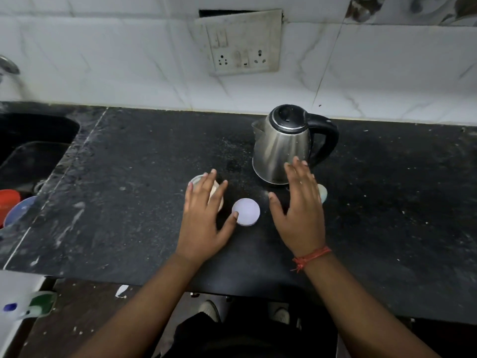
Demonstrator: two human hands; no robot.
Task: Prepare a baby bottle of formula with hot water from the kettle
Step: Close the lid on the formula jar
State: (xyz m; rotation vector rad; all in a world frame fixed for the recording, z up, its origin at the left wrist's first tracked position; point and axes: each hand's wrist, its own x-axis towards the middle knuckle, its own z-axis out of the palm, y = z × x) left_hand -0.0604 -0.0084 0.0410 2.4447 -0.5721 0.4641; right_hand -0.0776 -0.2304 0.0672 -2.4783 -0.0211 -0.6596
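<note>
A stainless-steel electric kettle (pixel 282 146) with a black lid and a black curved handle stands upright on the black stone counter (pixel 129 202), toward the back, its spout turned to the left and its handle to the right. In front of it and to the left lies a flat, round, pale lilac lid (pixel 245 211), set on the counter between the two hands.

The left hand (pixel 204 220) is spread palm down with its fingers wide apart; it holds nothing. Its fingers lie over a round, clear container with pale cream contents (pixel 215 193), which is mostly hidden, so whether the fingers touch it cannot be told. The tip of the left thumb is at the left edge of the lilac lid.

The right hand (pixel 300 210) is likewise flat and palm down, fingers spread and gripping nothing. Its fingertips overlap the lower front of the kettle in the picture; contact cannot be told. A red thread bracelet (pixel 311 257) circles the right wrist. Just beyond the right edge of this hand, a small pale greenish round object (pixel 323 193) shows; most of it is hidden and what it is stays unclear.

Behind the counter rises a white marble-patterned tiled wall (pixel 129 60) with a grimy white switch-and-socket plate (pixel 241 45). At the far left is a dark sink (pixel 33 140), with a red cup (pixel 9 202) near it.
</note>
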